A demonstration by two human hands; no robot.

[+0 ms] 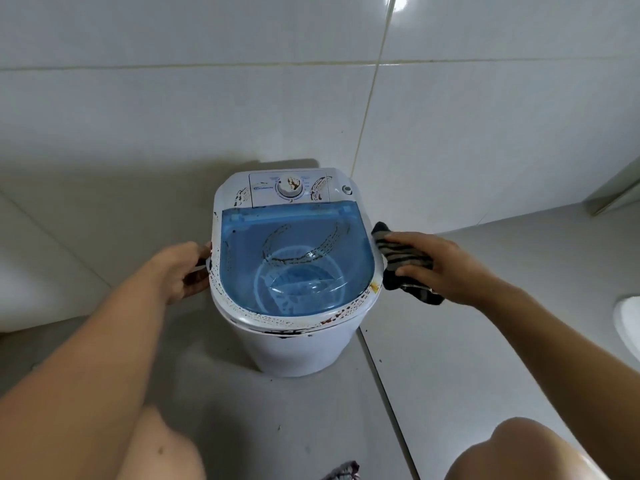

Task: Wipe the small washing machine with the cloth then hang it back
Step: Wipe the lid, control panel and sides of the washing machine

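- Two hands frame the small washing machine, which stands on the floor between them: the left hand is curled round the handle on its own side, bracing the tub, while the right hand presses a dark striped cloth flat against the opposite flank, fingers spread over it.
- Brown stains ring the white rim nearest the person, arc across the blue lid and speckle the control panel beyond both hands.
- Judged from this, wiping has barely begun; nearly all the grime remains.
- To do it well, the left hand should hold the tub firm so the light machine cannot slide or tip under pressure.
- The right hand would best work from the panel down towards the near rim, with short firm strokes, turning to a fresh face of the cloth once one is soiled.
- Care is needed round the dial, lest it be turned.
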